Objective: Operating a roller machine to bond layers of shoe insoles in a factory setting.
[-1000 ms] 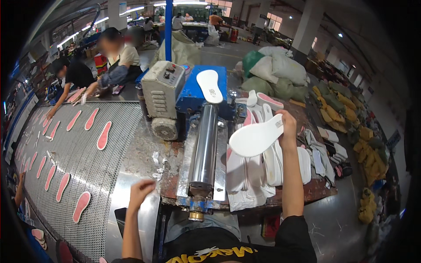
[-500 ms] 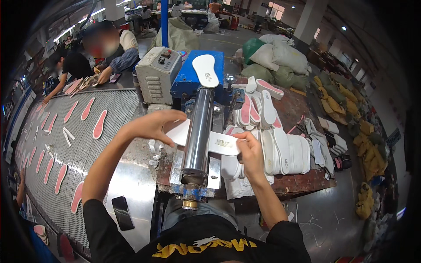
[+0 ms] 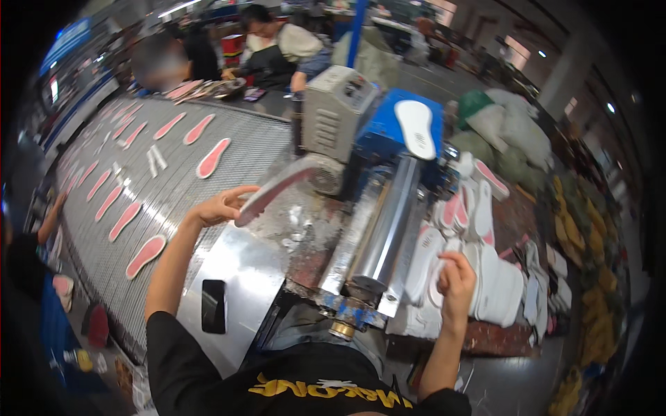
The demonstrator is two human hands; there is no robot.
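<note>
My left hand [image 3: 223, 207] pinches the near end of an insole [image 3: 274, 191], pink on the side facing me and blurred by motion. It is held up left of the steel roller [image 3: 386, 232], tilted, with its far end by the grey control box. Loosely curled, my right hand [image 3: 456, 277] hovers over the near edge of the stacked white insoles [image 3: 497, 288], right of the roller. Nothing shows in its fingers. One white insole [image 3: 415, 128] lies on the blue housing [image 3: 378, 135] behind the roller.
On the left a mesh conveyor [image 3: 180, 166] carries several pink insoles. A phone [image 3: 214, 305] lies on the metal sheet near me. The grey control box [image 3: 336, 114] stands behind the roller's left side. Co-workers sit across the conveyor. Sacks [image 3: 517, 132] are piled at the back right.
The white insole that both hands held at the roller is out from under it. My left hand has swung left with an insole; my right hand has let go. The view has turned left.
</note>
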